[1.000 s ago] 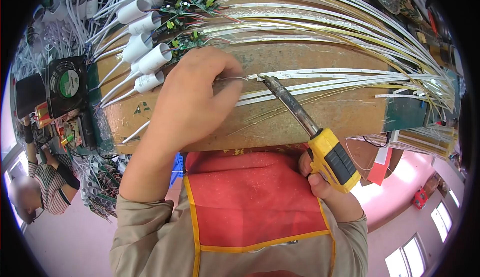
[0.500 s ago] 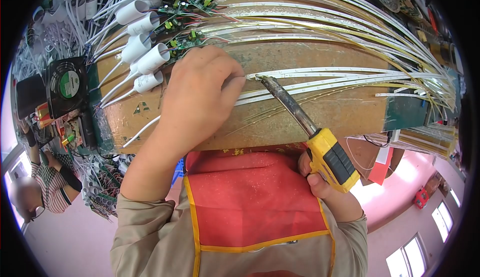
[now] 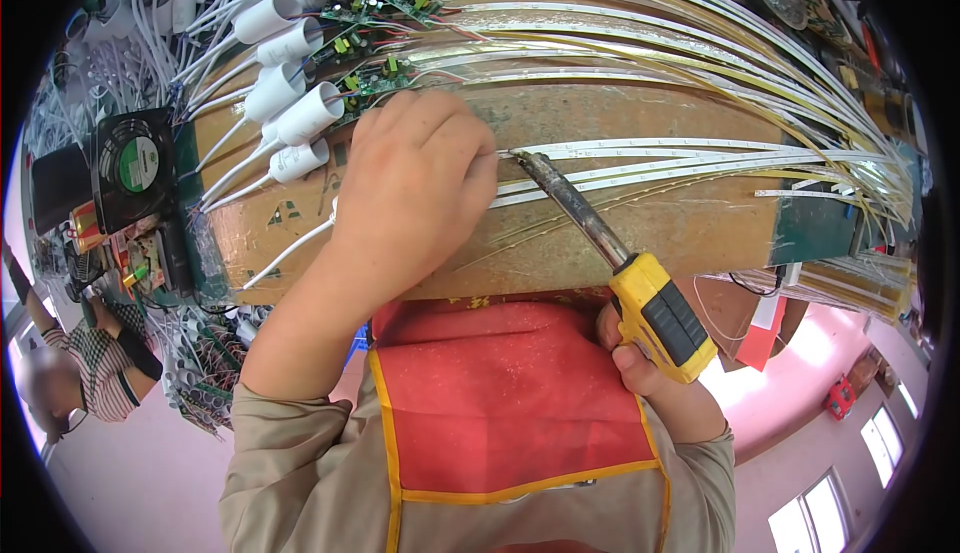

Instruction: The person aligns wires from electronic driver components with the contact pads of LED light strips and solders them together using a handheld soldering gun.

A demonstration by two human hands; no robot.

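My left hand [image 3: 415,188] is closed, back upward, at the near end of an LED strip [image 3: 640,143]; its fingertips and whatever they pinch are hidden. From beneath its wrist side a white cable [image 3: 290,256] comes out. My right hand [image 3: 640,358] grips the yellow and black handle of a soldering iron [image 3: 660,315]. The iron's dark tip touches or nearly touches the strip end, just right of my left fingers. More white strips [image 3: 600,175] lie below that one on the brown board [image 3: 560,253].
White lamp caps [image 3: 305,113] with green circuit boards [image 3: 380,78] lie upper left. A black fan [image 3: 135,168] stands at the left edge. Long strips curve along the top to the right. Another person [image 3: 100,373] is at the far left; a red box [image 3: 840,395] is far right.
My left hand has shifted slightly right, closer to the iron tip, and covers the thin wire seen earlier. The iron has barely moved. The other person's arm has moved.
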